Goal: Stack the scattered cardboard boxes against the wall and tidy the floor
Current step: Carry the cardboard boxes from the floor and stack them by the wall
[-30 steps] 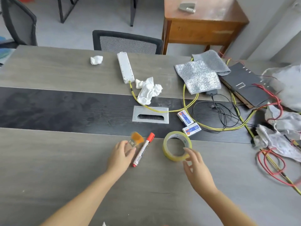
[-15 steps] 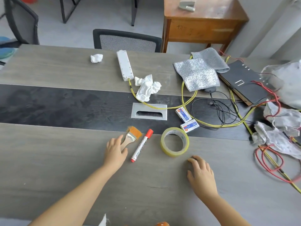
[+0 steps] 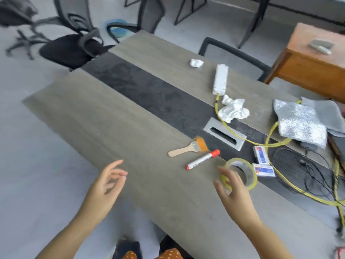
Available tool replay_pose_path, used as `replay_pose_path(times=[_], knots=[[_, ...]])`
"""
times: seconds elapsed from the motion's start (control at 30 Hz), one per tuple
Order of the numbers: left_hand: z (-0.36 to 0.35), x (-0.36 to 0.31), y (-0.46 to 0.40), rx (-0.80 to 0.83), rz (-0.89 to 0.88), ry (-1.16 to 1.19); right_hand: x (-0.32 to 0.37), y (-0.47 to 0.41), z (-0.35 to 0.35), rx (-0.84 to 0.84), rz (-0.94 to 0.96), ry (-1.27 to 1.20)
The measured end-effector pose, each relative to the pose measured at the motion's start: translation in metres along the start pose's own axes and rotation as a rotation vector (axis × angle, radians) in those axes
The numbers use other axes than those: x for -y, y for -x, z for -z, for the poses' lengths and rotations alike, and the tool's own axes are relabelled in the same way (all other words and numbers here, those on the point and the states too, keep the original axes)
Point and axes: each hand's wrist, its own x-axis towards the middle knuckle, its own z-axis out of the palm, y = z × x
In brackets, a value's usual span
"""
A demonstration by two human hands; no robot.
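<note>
Left hand (image 3: 104, 187): lifted off the brush (image 3: 188, 148), fingers loose, holding nothing.
Right hand (image 3: 233, 191): relaxed, back over the tape roll (image 3: 240, 172).
View: swung left.

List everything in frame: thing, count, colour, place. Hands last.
table: 1, grey wood with a dark centre strip, fills the frame
brush: 1, wooden handle and orange bristles, near the cable slot
marker: 1, white with red cap, right of the brush
tape roll: 1, yellowish clear, beside the marker
small boxes: 2, white, right of the tape roll
power strip: 1, white, far side
crumpled tissues: 2, white, far side
foil pouch: 1, silver, right
cables: several, yellow and black, right
office chairs: at least 2, black, behind
wooden cabinet: 1, brown, top right
left hand: open, holds nothing
right hand: open, at the tape roll
</note>
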Motion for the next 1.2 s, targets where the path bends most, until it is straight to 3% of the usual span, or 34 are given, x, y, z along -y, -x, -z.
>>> replay_pose_path(times=[0.3, 0.57, 0.83, 1.2], knots=[[0.112, 0.06, 0.153, -0.451, 0.139, 0.126, 0.109, 0.046, -0.116, 0.404, 0.238, -0.089], [0.237, 0.126, 0.301, -0.762, 0.284, 0.11, 0.215, 0.129, -0.261, 0.663, 0.255, -0.191], [0.299, 0.156, 0.389, -1.131, 0.412, 0.196, 0.295, 0.168, -0.356, 0.866, 0.366, -0.127], [0.425, 0.22, 0.365, -1.214, 0.418, 0.218, 0.386, 0.136, -0.496, 0.928, 0.341, -0.085]])
